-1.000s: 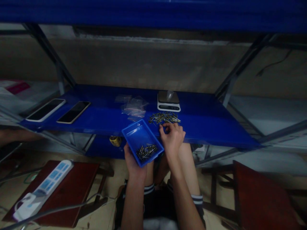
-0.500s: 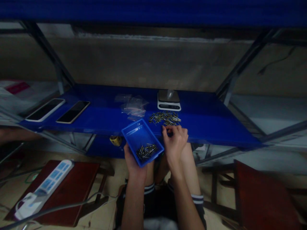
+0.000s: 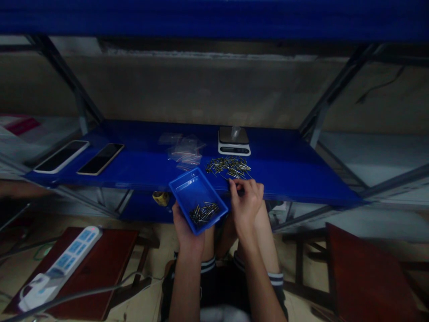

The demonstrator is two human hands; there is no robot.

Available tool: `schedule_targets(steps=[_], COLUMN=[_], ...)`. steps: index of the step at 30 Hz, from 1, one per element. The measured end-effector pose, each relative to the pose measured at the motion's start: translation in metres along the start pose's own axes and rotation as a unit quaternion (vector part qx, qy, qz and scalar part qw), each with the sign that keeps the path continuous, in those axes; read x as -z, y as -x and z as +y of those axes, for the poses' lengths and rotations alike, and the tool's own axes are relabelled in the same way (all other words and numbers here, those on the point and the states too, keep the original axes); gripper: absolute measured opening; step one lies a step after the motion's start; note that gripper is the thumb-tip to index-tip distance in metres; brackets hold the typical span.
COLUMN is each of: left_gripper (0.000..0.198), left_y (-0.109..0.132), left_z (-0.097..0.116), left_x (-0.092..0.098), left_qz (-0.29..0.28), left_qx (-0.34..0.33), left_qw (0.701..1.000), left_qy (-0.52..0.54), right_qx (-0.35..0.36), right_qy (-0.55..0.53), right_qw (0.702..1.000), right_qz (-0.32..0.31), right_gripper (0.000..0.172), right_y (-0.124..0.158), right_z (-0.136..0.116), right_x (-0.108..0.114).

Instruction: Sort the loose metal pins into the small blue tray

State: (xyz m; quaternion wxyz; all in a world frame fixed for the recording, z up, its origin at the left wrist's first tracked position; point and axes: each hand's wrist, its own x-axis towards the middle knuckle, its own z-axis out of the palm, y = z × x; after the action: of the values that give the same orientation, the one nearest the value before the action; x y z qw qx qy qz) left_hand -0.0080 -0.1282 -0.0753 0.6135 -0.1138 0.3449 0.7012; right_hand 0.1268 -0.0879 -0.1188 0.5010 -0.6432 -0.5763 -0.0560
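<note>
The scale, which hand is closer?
Right. The right hand is in front of the scale; the left hand is farther away, in front and leftward, holding the blue tray.

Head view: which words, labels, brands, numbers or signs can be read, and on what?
No text is readable.
Scale panel: any markings too small and dark.
Power strip: any print too blurred.
Pink-and-white item, far left: too blurred.
Blue tray: no text visible.
</note>
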Motion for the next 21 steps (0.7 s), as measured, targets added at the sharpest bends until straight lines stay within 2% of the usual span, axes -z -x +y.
schedule_targets(steps=[7,12,21], left_gripper=[0.036,0.029,0.034], left_y=[0.0017,0.0014,-0.0008], left_z=[-0.0013,-0.0020,-0.0023], left_x=[-0.0041,-0.0033,-0.0030], left_qz=[0.009,0.004,0.006], left_qx=[0.001,0.000,-0.004], left_qw=[1.000,1.000,1.000], left_qy=[0.001,-0.001,-0.018], right_qx=[0.009,0.002,-0.004], right_qy=[0.052,0.040,0.050], right_qw=[0.999,0.999,0.996], right_qz=[-0.013,-0.015,-0.070], right_gripper=[0.031,0.029,0.024], right_y=[-0.0004,-0.0005,-0.0026], right_z=[0.0017,-0.0039,-0.0060], right_x=[-0.0006,-0.0017,-0.0058])
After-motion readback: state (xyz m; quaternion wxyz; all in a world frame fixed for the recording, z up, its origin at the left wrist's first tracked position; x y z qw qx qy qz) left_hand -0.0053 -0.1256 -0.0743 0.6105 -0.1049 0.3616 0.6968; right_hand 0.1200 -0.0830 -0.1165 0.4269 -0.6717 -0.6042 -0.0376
